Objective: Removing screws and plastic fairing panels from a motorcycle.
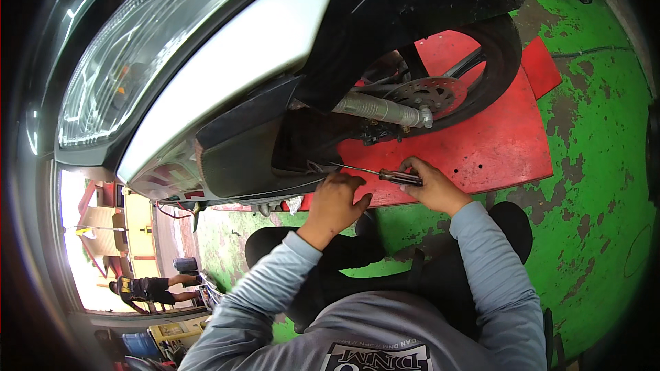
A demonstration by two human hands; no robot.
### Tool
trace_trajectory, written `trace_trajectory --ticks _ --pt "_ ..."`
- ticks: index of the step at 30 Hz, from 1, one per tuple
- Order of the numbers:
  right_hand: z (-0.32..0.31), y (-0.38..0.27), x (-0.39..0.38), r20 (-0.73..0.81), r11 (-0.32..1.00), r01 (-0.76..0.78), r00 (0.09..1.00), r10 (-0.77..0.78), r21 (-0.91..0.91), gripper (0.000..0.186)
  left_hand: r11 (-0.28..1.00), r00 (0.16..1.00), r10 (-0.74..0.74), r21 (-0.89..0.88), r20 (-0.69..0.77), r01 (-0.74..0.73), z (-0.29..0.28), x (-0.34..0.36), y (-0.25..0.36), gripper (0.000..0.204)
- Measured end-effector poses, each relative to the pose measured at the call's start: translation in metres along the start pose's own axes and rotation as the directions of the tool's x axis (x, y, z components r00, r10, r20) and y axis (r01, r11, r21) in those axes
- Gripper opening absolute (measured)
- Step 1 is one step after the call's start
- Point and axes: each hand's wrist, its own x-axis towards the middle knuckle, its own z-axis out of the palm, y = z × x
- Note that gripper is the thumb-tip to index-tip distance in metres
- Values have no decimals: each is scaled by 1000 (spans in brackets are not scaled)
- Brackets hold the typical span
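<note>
Screwdriver (385, 175) lay level at the red lift platform's (495, 144) near edge, tip under scooter's black lower panel (240, 158). R hand (432, 184) closed round its dark handle; L hand (337, 199) curled vs panel edge, holding nothing visible. Front wheel (474, 69) behind.

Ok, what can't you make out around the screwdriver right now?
Head view only:
- Screwdriver tip: hidden in the dark gap under the scooter's black panel.
- Left hand fingers: curled out of sight beneath that panel.
- Screwdriver handle: partly covered by the right hand.
</note>
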Motion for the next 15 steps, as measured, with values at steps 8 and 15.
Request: trace_trajectory --ticks 8,15 --pt "9 1 0 19 981 -47 999 51 -190 42 451 1000 16 893 -26 16 -1 47 -12 41" --pt "9 1 0 -49 954 99 992 -118 -283 30 476 983 146 879 -107 25 3 56 -26 19"
